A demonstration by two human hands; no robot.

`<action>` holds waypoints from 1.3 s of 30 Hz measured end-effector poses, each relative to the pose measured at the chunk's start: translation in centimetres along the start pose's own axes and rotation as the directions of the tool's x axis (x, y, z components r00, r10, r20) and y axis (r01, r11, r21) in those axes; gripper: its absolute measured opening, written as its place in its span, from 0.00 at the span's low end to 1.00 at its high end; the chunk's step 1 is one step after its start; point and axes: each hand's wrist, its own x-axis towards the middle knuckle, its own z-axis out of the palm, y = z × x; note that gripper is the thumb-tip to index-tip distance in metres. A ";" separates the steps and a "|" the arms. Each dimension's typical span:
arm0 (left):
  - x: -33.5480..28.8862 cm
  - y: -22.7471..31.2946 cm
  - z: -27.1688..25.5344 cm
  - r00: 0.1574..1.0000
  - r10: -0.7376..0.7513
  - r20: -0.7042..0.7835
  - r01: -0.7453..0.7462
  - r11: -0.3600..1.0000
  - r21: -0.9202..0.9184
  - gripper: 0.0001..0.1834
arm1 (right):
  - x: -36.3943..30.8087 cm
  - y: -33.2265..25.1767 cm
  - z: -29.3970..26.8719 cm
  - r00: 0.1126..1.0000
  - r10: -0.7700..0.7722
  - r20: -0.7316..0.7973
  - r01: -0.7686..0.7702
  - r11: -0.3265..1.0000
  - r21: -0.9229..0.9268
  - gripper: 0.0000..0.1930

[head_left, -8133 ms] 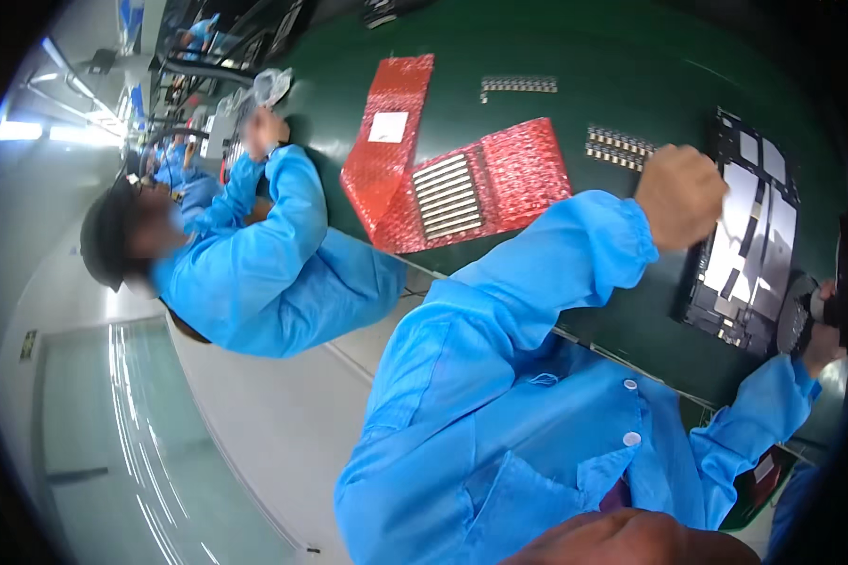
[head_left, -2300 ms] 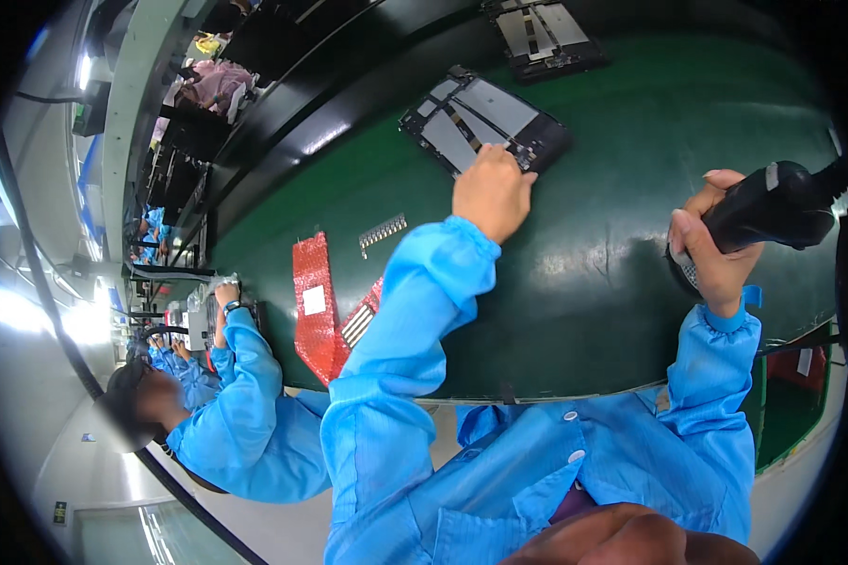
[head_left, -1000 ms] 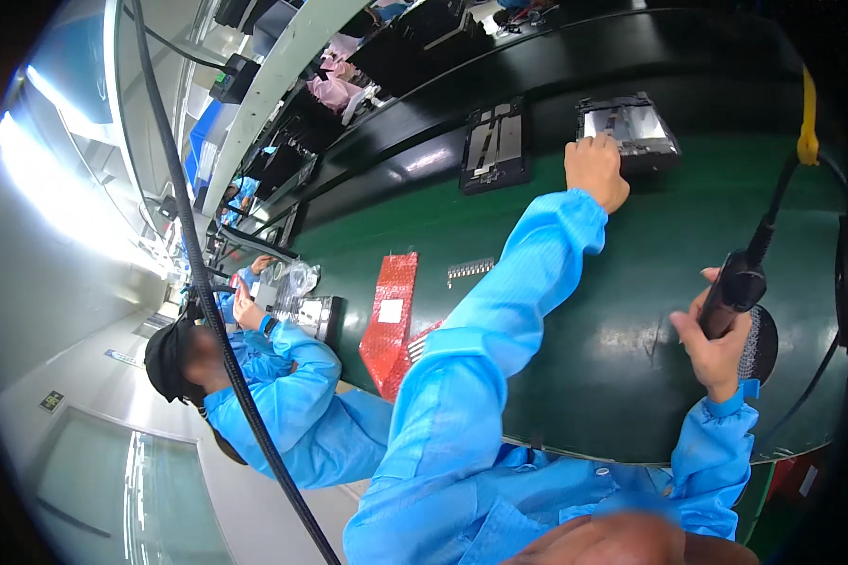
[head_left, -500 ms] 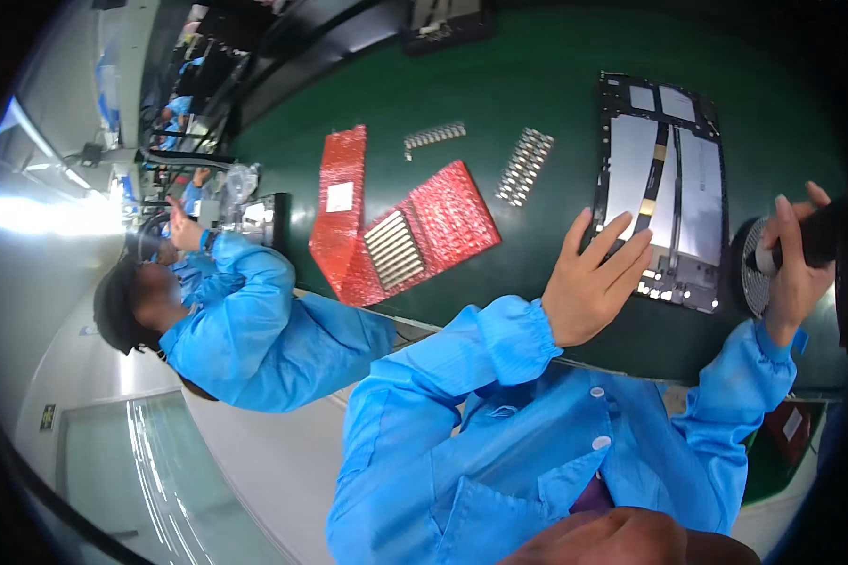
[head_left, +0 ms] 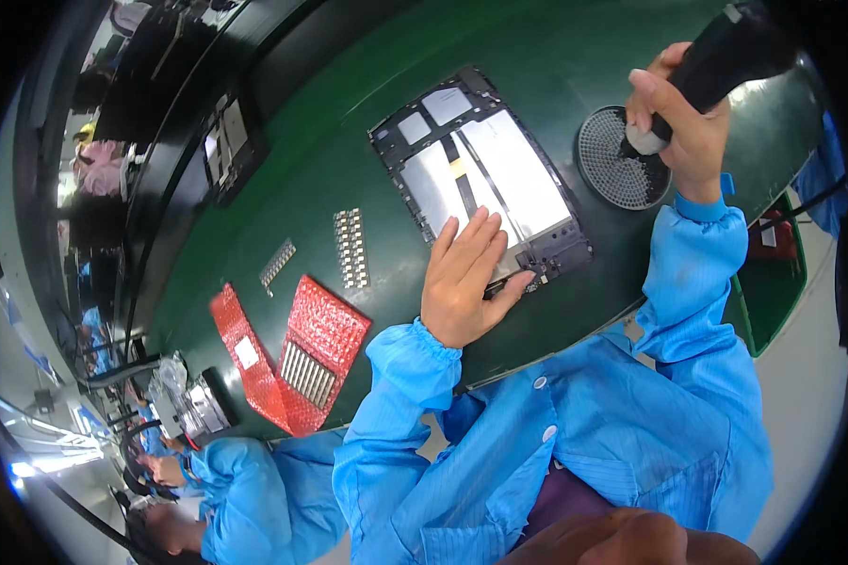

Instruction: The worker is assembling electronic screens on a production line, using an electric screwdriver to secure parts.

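An opened tablet (head_left: 528, 179), with silver plates and a dark ribbon cable down its middle, lies on the green table. My left hand (head_left: 464, 282) rests on its near lower edge, fingers stretched out and thumb apart, holding nothing. My right hand (head_left: 693, 127) grips a black electric screwdriver (head_left: 730, 61) with a pale grey nose. Its tip points down at a round grey screw tray (head_left: 605, 155) full of small holes, to the right of the tablet. Whether the tip touches the tray I cannot tell.
Left of the tablet lie two strips of small metal parts (head_left: 351, 250) (head_left: 278, 264). Red bubble wrap (head_left: 325, 311) holds a row of metal bars (head_left: 307, 374). Another dark device (head_left: 231, 141) lies far left. A co-worker in blue (head_left: 264, 490) sits at left; a green bin (head_left: 773, 282) stands at right.
The view has swung to the right, so the table's things appear turned and shifted left. My right hand with the screwdriver shows fully over the tray; my left hand stays on the tablet's lower part.
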 end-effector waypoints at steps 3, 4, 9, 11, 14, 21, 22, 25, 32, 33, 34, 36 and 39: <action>0.1 -0.2 0.2 0.998 0.051 0.042 -0.052 0.998 0.027 0.25 | -0.2 0.7 0.5 1.000 0.021 -0.020 -0.021 0.999 -0.036 0.15; 0.1 -0.1 0.2 0.997 0.059 0.047 -0.060 0.998 0.021 0.25 | -0.1 0.6 0.9 0.999 0.037 -0.038 -0.039 0.998 -0.050 0.15; -0.5 0.9 0.4 0.994 0.041 0.103 -0.051 0.994 0.094 0.27 | 0.2 1.3 0.6 1.000 -0.026 -0.005 0.025 0.992 -0.122 0.17; -0.6 0.8 0.6 0.993 0.055 0.109 -0.066 0.992 0.106 0.27 | 0.2 1.2 0.5 1.000 -0.023 -0.001 0.022 0.984 -0.174 0.17; -0.7 1.2 0.9 0.994 0.054 0.090 -0.064 0.992 0.105 0.28 | 0.2 1.1 0.7 0.999 -0.040 0.018 0.043 0.981 -0.187 0.17; -1.8 3.3 1.8 0.995 0.057 0.083 -0.065 0.993 0.099 0.28 | 0.2 1.8 0.6 0.999 -0.007 0.035 0.017 0.953 -0.304 0.16; -1.9 3.6 1.9 0.995 0.054 0.084 -0.062 0.993 0.098 0.27 | 0.2 1.9 0.4 0.999 -0.015 0.039 0.026 0.944 -0.328 0.15; -2.0 4.1 1.9 0.996 0.043 0.079 -0.050 0.995 0.084 0.28 | 0.0 2.1 0.4 0.999 -0.024 0.031 0.033 0.946 -0.322 0.14; -1.8 3.1 0.9 0.981 0.162 -0.105 -0.169 0.984 -0.061 0.17 | -0.1 2.1 0.6 1.000 -0.020 0.004 0.020 0.954 -0.298 0.14; -1.5 3.0 0.6 0.978 0.150 -0.148 -0.165 0.982 -0.093 0.14 | -0.1 2.1 0.7 1.000 -0.021 0.001 0.020 0.954 -0.298 0.14; -1.1 2.6 -0.2 0.970 0.197 -0.140 -0.211 0.973 -0.098 0.13 | 0.0 2.0 0.9 0.999 -0.029 0.014 0.032 0.956 -0.291 0.14; -1.1 2.1 -0.9 0.979 0.121 -0.161 -0.131 0.990 -0.051 0.12 | 0.0 1.9 0.9 0.999 -0.040 0.024 0.045 0.958 -0.283 0.14; -1.1 2.3 -2.1 0.981 -0.114 -0.158 0.115 0.993 0.000 0.10 | 0.0 1.9 0.7 0.999 -0.027 0.017 0.031 0.959 -0.281 0.14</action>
